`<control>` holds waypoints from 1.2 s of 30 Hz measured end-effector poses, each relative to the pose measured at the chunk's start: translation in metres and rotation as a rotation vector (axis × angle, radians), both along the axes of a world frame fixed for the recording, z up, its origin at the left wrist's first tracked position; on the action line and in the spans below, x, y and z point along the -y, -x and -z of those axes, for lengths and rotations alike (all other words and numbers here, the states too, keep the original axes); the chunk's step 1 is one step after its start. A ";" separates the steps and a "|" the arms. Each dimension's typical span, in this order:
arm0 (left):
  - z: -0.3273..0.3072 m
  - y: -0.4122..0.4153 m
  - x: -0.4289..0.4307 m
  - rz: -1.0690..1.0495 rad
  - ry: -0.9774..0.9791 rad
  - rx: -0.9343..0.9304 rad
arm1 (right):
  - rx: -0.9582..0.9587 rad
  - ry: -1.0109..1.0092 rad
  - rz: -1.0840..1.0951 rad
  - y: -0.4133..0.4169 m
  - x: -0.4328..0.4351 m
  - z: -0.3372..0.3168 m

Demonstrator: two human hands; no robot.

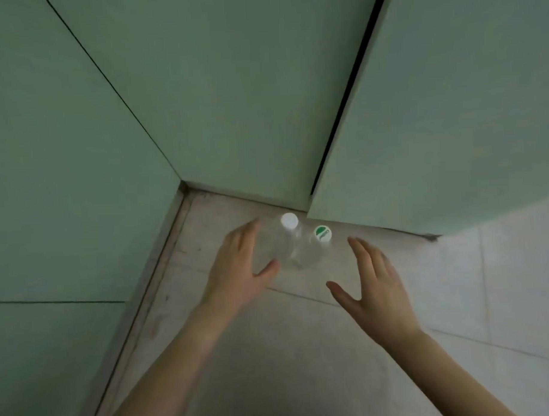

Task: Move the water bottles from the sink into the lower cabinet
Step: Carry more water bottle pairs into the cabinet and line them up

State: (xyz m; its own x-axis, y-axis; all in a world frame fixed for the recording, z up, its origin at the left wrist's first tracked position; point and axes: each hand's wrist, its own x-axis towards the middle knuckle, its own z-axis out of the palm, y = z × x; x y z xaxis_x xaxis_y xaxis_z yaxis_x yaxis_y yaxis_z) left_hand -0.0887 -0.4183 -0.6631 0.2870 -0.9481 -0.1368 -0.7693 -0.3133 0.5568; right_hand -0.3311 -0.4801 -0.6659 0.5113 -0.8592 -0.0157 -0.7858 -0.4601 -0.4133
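Bottles point(294, 241); clear bodies barely visible

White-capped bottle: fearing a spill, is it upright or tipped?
Upright: the white-capped bottle stands on its base, cap pointing up.

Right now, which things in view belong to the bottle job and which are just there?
Job: white-capped bottle and green-capped bottle, both upright; left hand and right hand, open, flanking them; green cabinet door, gap at its edge.
Just there: tiled floor; green panels at left.
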 end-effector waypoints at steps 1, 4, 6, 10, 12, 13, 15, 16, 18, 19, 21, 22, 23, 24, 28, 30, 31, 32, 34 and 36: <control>0.030 -0.002 0.004 0.010 -0.006 0.001 | -0.003 0.000 0.000 0.000 0.004 0.031; 0.102 -0.008 0.015 0.062 -0.021 0.048 | 0.008 -0.014 -0.006 -0.001 0.015 0.102; 0.133 -0.011 0.023 0.082 -0.002 0.052 | 0.025 -0.034 -0.013 -0.004 0.022 0.129; 0.148 -0.011 0.036 0.010 0.061 -0.149 | 0.246 -0.267 0.086 -0.017 0.034 0.143; 0.142 -0.007 0.042 -0.049 0.095 -0.306 | 0.399 -0.393 0.158 -0.027 0.039 0.141; 0.141 -0.005 0.045 -0.077 0.095 -0.376 | 0.444 -0.449 0.183 -0.032 0.041 0.139; 0.145 -0.004 0.049 -0.103 0.086 -0.469 | 0.481 -0.513 0.195 -0.039 0.044 0.138; 0.148 -0.003 0.050 -0.101 0.086 -0.494 | 0.490 -0.524 0.194 -0.042 0.045 0.140; 0.153 -0.004 0.055 -0.101 0.082 -0.527 | 0.510 -0.534 0.202 -0.045 0.047 0.145; 0.155 -0.004 0.058 -0.107 0.087 -0.534 | 0.524 -0.529 0.207 -0.046 0.048 0.147; 0.157 -0.003 0.059 -0.136 0.106 -0.531 | 0.562 -0.508 0.229 -0.047 0.045 0.152; 0.156 -0.001 0.057 -0.158 0.120 -0.524 | 0.582 -0.495 0.245 -0.047 0.042 0.152; 0.153 0.001 0.055 -0.186 0.128 -0.530 | 0.601 -0.492 0.267 -0.047 0.040 0.149; 0.150 0.004 0.049 -0.220 0.122 -0.541 | 0.620 -0.504 0.294 -0.046 0.036 0.145; 0.120 0.022 0.011 -0.335 0.073 -0.564 | 0.630 -0.577 0.346 -0.032 0.006 0.107; 0.091 0.032 -0.015 -0.389 0.019 -0.596 | 0.589 -0.621 0.346 -0.021 -0.016 0.073; 0.072 0.036 -0.027 -0.408 -0.009 -0.616 | 0.566 -0.640 0.341 -0.015 -0.026 0.051; 0.049 0.039 -0.038 -0.420 -0.034 -0.633 | 0.546 -0.653 0.327 -0.010 -0.035 0.027; -0.008 0.044 -0.058 -0.437 -0.085 -0.649 | 0.524 -0.683 0.314 -0.001 -0.051 -0.027; -0.076 0.047 -0.076 -0.430 -0.133 -0.644 | 0.517 -0.721 0.333 0.007 -0.065 -0.088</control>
State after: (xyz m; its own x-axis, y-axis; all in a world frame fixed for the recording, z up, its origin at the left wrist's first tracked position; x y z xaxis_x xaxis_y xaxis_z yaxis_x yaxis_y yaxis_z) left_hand -0.1361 -0.3419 -0.5873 0.4507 -0.7359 -0.5053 -0.1036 -0.6054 0.7892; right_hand -0.3381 -0.4151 -0.5783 0.3335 -0.8339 -0.4397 -0.4706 0.2569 -0.8441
